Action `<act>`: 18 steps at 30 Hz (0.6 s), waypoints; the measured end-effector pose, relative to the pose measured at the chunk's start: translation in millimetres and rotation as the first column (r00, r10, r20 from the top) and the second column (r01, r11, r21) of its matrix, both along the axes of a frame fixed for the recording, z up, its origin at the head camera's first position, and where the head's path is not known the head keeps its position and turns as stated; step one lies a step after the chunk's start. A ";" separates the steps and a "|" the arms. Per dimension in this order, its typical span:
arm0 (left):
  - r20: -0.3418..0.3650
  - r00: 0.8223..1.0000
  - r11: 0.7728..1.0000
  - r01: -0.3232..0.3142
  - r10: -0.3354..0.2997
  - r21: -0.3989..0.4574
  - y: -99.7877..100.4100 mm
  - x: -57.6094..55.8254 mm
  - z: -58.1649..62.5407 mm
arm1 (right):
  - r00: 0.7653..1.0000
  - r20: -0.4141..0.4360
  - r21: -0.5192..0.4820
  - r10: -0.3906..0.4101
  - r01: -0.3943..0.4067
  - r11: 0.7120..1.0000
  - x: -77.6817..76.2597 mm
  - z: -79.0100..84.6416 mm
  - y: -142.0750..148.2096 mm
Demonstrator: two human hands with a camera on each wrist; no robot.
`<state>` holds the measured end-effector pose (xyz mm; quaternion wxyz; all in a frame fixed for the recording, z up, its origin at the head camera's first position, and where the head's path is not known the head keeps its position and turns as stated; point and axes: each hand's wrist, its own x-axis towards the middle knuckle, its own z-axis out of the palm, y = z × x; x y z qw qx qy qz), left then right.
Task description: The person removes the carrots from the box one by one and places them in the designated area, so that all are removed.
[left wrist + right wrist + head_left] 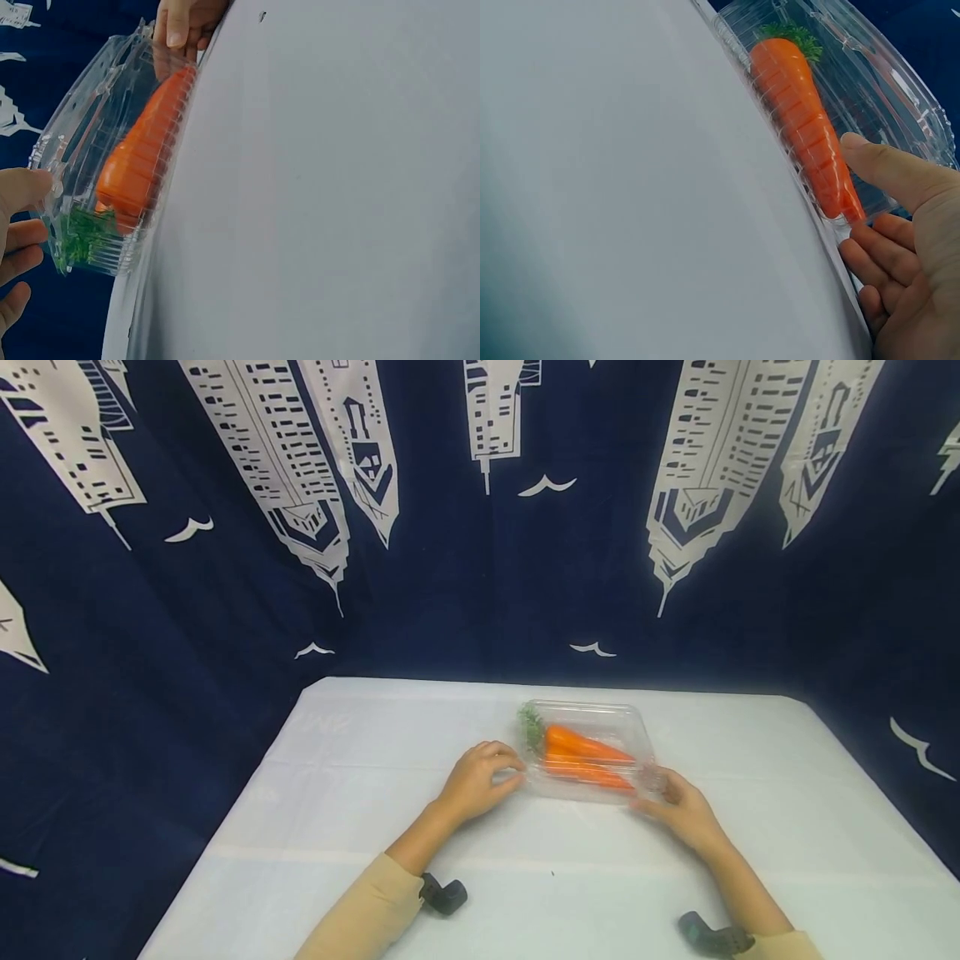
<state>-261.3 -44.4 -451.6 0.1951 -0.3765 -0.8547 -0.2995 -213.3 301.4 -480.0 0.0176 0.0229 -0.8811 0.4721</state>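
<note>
A clear plastic clamshell box lies on the white table, its see-through lid over the carrots. Two orange carrots lie inside, with green leafy tops toward the box's left end. My left hand is at that left end, thumb tip right at the lid's edge and fingers loosely bent beside it. At the front right corner, my right hand holds the box, its thumb across the front side and its fingers round the end by the carrot tips.
White cloth covers the table. Behind it hangs a dark blue curtain with white buildings and birds. Dark wrist devices sit on both forearms, near beige sleeves. A small dark speck marks the cloth in front of the box.
</note>
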 end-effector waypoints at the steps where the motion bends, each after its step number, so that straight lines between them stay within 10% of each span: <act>1: 0.000 1.000 1.000 0.001 -0.001 0.006 0.4 0.1 0.3 | 1.000 0.001 -0.003 -0.003 0.003 1.000 0.1 0.3 -0.1; 18: -0.052 0.998 0.996 -0.017 0.022 0.092 5.1 2.4 -7.1 | 0.997 0.034 0.039 -0.076 0.074 0.996 1.7 0.8 -7.9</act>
